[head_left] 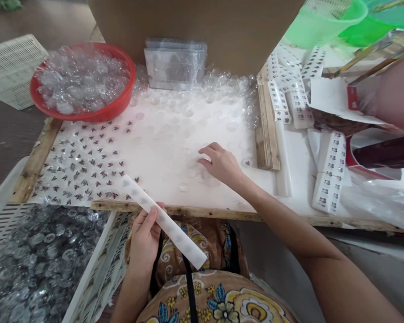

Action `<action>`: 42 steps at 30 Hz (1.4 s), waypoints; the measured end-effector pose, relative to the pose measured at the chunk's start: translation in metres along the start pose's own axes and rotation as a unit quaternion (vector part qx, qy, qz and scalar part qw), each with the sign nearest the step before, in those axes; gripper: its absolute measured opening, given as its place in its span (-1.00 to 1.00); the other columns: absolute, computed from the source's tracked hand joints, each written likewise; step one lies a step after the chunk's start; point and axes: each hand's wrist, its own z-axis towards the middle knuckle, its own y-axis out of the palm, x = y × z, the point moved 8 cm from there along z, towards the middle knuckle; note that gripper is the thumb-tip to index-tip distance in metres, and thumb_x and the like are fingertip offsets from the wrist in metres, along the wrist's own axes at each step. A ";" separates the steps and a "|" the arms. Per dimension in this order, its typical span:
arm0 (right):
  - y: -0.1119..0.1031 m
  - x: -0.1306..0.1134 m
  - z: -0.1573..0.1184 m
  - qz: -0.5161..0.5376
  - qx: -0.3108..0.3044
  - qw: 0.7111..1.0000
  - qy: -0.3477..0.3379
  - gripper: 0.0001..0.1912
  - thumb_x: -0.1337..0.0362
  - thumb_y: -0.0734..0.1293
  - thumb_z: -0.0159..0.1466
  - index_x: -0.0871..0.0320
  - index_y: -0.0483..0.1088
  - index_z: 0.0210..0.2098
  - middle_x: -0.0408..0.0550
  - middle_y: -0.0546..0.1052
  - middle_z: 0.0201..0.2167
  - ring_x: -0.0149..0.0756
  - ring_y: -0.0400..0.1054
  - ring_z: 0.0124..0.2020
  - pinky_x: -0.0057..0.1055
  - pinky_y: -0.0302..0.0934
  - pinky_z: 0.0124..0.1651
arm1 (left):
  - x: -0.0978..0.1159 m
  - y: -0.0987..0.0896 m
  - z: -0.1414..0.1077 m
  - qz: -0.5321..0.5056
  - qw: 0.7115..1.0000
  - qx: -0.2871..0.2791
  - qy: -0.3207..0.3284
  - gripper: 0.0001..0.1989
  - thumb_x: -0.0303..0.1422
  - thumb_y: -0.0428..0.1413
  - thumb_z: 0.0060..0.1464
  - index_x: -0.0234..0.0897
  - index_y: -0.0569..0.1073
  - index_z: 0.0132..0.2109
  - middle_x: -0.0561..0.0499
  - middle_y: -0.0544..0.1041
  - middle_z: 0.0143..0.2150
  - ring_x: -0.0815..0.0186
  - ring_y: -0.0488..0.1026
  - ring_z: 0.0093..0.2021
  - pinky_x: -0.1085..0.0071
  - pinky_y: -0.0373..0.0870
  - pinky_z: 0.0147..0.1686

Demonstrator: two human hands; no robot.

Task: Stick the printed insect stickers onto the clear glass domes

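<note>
My left hand (pixel 148 226) grips a long white strip (pixel 176 235) between thumb and fingers, at the front edge of the white work board (pixel 154 166). Faint dark marks show through the strip, which slants down to the right. Over the middle of the board, my right hand (pixel 222 163) is open, thumb and forefinger apart with nothing visible between them. Clear round discs (pixel 200 177) lie below and beside it, hard to make out against the white. On the board's left part are many clear pieces with small dark printed motifs (pixel 84 161).
A red basin (pixel 128 96) heaped with clear pieces stands at the back left. Below left is a white crate (pixel 94 264) full of clear discs. Wooden strips (pixel 267 146) edge the board. Printed sticker strips (pixel 329 175) lie right; a cardboard box (pixel 222 27) stands behind.
</note>
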 end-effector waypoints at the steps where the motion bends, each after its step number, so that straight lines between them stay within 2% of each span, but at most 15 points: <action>1: 0.001 -0.005 -0.001 -0.008 -0.001 1.000 -0.012 -0.72 0.25 0.31 0.35 0.16 0.48 0.02 0.12 0.49 0.05 -0.21 0.45 -0.29 -0.31 0.22 -0.29 | 0.000 0.001 0.000 0.000 1.000 -0.002 -0.001 -0.60 -0.15 0.49 -0.34 -0.28 0.67 -0.33 0.02 0.63 -0.42 0.43 0.51 -0.42 0.58 0.43 -0.42; 4: 0.013 -0.023 -0.001 -0.020 -0.034 0.996 -0.086 -0.69 0.36 0.29 0.35 0.12 0.45 0.07 0.10 0.45 0.09 -0.17 0.44 -0.14 -0.33 0.22 -0.26 | 0.000 0.004 0.000 0.000 1.000 -0.005 -0.001 -0.60 -0.16 0.49 -0.35 -0.27 0.67 -0.33 0.03 0.64 -0.42 0.42 0.51 -0.42 0.58 0.43 -0.42; 7: 0.027 -0.032 0.001 -0.042 -0.067 0.987 -0.142 -0.70 0.44 0.24 0.35 0.12 0.47 0.02 0.10 0.47 0.04 -0.13 0.37 -0.04 -0.33 0.22 -0.21 | 0.000 0.003 0.000 0.006 1.000 -0.002 -0.002 -0.59 -0.14 0.49 -0.37 -0.28 0.67 -0.34 0.03 0.63 -0.42 0.42 0.51 -0.42 0.58 0.43 -0.41; 16: 0.022 -0.024 0.003 -0.077 -0.058 0.989 -0.115 -0.69 0.41 0.13 0.42 0.26 0.47 -0.02 0.22 0.49 -0.08 -0.06 0.35 -0.10 -0.25 0.22 -0.15 | 0.000 0.005 0.001 0.019 1.000 -0.004 0.005 -0.60 -0.12 0.48 -0.34 -0.27 0.67 -0.34 0.02 0.62 -0.41 0.42 0.50 -0.41 0.56 0.43 -0.41; 20: 0.014 -0.021 0.004 0.014 -0.038 0.995 -0.088 -0.70 0.41 0.14 0.42 0.25 0.47 -0.03 0.17 0.53 -0.10 -0.12 0.40 -0.10 -0.30 0.22 -0.11 | 0.001 0.008 0.001 0.028 0.999 -0.018 0.006 -0.62 -0.12 0.46 -0.30 -0.27 0.67 -0.33 0.02 0.61 -0.42 0.41 0.49 -0.43 0.55 0.41 -0.43; 23: 0.016 -0.023 0.005 0.091 -0.080 0.989 -0.082 -0.72 0.44 0.16 0.38 0.22 0.50 -0.12 0.07 0.57 -0.14 -0.23 0.43 -0.16 -0.37 0.22 -0.09 | 0.000 0.007 0.000 0.022 1.000 -0.019 0.002 -0.62 -0.13 0.46 -0.29 -0.27 0.67 -0.32 0.01 0.61 -0.41 0.40 0.50 -0.42 0.54 0.42 -0.42; 26: 0.019 -0.025 0.004 0.089 -0.122 0.986 -0.070 -0.80 0.43 0.25 0.33 0.22 0.51 -0.15 0.04 0.58 -0.19 -0.25 0.43 -0.21 -0.39 0.20 -0.12 | 0.000 0.005 0.000 0.017 1.000 -0.011 0.003 -0.62 -0.14 0.46 -0.29 -0.27 0.67 -0.33 0.00 0.63 -0.39 0.38 0.51 -0.41 0.53 0.43 -0.41; 28: 0.018 -0.022 0.006 0.071 -0.115 0.989 -0.052 -0.82 0.36 0.32 0.31 0.22 0.50 -0.10 0.04 0.57 -0.23 -0.24 0.42 -0.25 -0.37 0.19 -0.16 | -0.001 0.005 0.001 0.018 1.000 -0.015 0.002 -0.63 -0.14 0.46 -0.28 -0.28 0.67 -0.32 -0.01 0.63 -0.40 0.38 0.52 -0.42 0.52 0.43 -0.41; 31: 0.013 -0.020 0.013 0.042 -0.060 0.996 -0.048 -0.77 0.28 0.34 0.33 0.21 0.46 -0.04 0.09 0.54 -0.18 -0.18 0.40 -0.21 -0.32 0.20 -0.16 | -0.002 0.006 0.001 0.017 1.000 -0.020 0.000 -0.64 -0.16 0.46 -0.26 -0.28 0.67 -0.32 -0.01 0.63 -0.40 0.38 0.52 -0.42 0.53 0.43 -0.41; 33: 0.011 -0.022 0.020 0.022 -0.015 0.997 -0.077 -0.70 0.33 0.31 0.34 0.20 0.41 0.06 0.17 0.49 -0.03 -0.12 0.37 -0.11 -0.28 0.21 -0.11 | -0.001 0.005 0.002 0.012 1.000 -0.015 0.003 -0.65 -0.17 0.46 -0.28 -0.27 0.67 -0.32 0.00 0.64 -0.39 0.40 0.52 -0.42 0.54 0.43 -0.41; 35: 0.016 -0.024 0.027 0.004 0.004 0.994 -0.109 -0.64 0.43 0.26 0.33 0.17 0.38 0.12 0.20 0.44 0.06 -0.07 0.33 -0.03 -0.24 0.21 -0.07 | -0.001 0.005 0.002 0.008 1.000 -0.007 0.006 -0.65 -0.18 0.47 -0.29 -0.26 0.66 -0.33 0.01 0.65 -0.37 0.39 0.52 -0.42 0.54 0.43 -0.40; 39: 0.029 -0.021 0.036 -0.009 -0.012 0.993 -0.115 -0.69 0.45 0.14 0.38 0.19 0.47 -0.06 0.18 0.47 -0.07 -0.08 0.31 -0.10 -0.23 0.19 -0.09 | -0.002 0.004 0.002 0.007 1.000 -0.013 -0.002 -0.65 -0.18 0.45 -0.25 -0.28 0.66 -0.31 0.00 0.64 -0.39 0.39 0.53 -0.41 0.54 0.43 -0.40; 42: 0.028 -0.019 0.034 -0.003 -0.015 0.995 -0.103 -0.67 0.41 0.09 0.41 0.22 0.48 -0.12 0.19 0.47 -0.14 -0.11 0.32 -0.15 -0.24 0.19 -0.11 | -0.004 0.003 0.003 0.002 1.000 -0.012 -0.013 -0.62 -0.17 0.46 -0.27 -0.30 0.66 -0.30 0.00 0.63 -0.40 0.41 0.51 -0.42 0.56 0.42 -0.41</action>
